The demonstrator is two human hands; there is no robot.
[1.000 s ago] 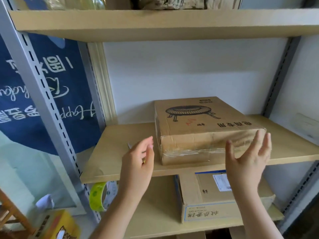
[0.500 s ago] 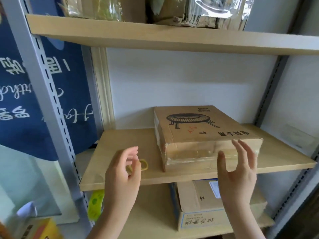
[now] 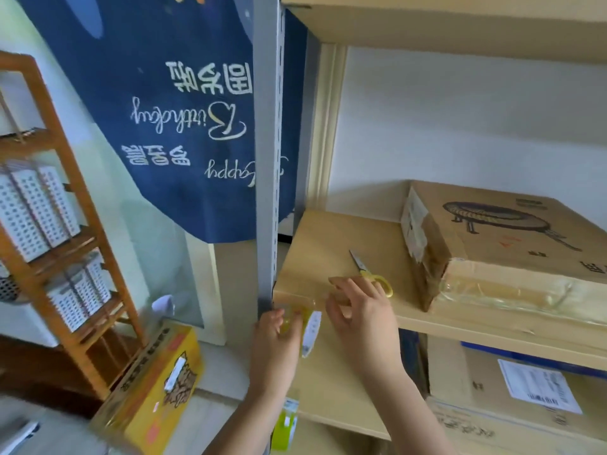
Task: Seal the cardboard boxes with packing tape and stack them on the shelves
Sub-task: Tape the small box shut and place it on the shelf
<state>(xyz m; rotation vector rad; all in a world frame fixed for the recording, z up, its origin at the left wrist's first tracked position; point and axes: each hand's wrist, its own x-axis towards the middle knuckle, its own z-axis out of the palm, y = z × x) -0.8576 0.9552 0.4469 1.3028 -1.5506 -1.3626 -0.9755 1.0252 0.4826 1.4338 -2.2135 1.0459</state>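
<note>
Sealing is complete on the flat brown cardboard box (image 3: 505,244), far right on the wooden shelf (image 3: 331,244). Left hand (image 3: 276,336) grips the yellow-green tape roll (image 3: 303,323); right hand (image 3: 361,313) hovers released, near yellow-handled scissors (image 3: 371,274). Next: fetch another box.

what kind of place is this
Probably a home storage corner: a metal shelving unit holding taped cardboard boxes, scissors on the shelf, and a birthday banner hanging beside it.
</note>
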